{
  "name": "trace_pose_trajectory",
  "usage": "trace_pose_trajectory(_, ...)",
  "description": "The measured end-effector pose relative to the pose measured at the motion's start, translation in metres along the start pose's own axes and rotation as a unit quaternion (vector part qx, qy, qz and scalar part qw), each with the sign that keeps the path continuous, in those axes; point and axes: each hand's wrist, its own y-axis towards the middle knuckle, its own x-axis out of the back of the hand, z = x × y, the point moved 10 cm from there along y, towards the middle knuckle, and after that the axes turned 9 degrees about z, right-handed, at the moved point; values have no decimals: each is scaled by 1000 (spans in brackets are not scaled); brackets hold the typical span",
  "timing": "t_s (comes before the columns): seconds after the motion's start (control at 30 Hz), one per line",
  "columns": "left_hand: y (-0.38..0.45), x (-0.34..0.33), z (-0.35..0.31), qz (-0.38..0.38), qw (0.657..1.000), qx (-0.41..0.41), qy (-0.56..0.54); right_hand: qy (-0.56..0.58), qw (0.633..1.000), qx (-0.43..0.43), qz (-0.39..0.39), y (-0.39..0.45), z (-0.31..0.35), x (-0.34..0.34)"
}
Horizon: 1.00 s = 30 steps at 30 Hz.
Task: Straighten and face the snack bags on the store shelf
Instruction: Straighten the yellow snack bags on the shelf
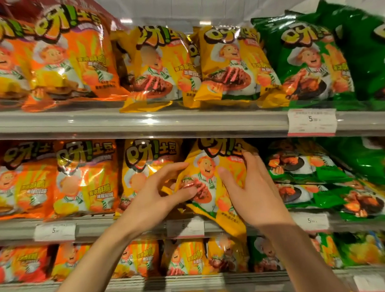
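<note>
My left hand (155, 201) and right hand (255, 191) hold a tilted yellow snack bag (208, 179) by its two sides on the middle shelf (124, 223), its bottom corner overhanging the shelf's front edge. Another yellow bag (142, 163) touches its left side; green bags (302, 167) crowd its right.

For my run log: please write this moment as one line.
shelf: middle | left hand + right hand: grip tilted yellow bag | bag: not straight
</note>
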Motion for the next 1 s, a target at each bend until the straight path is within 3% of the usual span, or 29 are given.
trace_pose_trajectory(0.33, -4, 19, 8, -12, 996, 84, 10, 105, 993, 51, -1, -3, 31, -29)
trace_pose_trajectory(0.43, -10, 36, 6, -39, 995, 68, 56, 167, 984, 59, -6, -2, 41, -36)
trace_pose_trajectory(0.63, -34, 74, 16, -99, 994, 24, 28, 219, 971, 94, 36, 4, 59, -56)
trace_pose_trajectory(0.7, -41, 81, 17, -117, 992, 14, 33, 157, 986, 53, 20, 19, 43, -48)
trace_pose_trajectory(0.77, -47, 88, 16, -138, 990, 12, 41, 3, 999, -34, 14, 39, 14, -44)
trace_pose_trajectory(0.83, -50, 92, 16, -148, 988, 12, 42, -107, 986, -114, 57, 52, -10, -53)
trace_pose_trajectory(0.93, -51, 93, 15, -150, 988, 11, 27, -123, 975, -143, 113, 58, -27, -75)
trace_pose_trajectory(1.0, -51, 95, 16, -152, 988, 17, 20, -106, 982, -126, 92, 61, -29, -72)
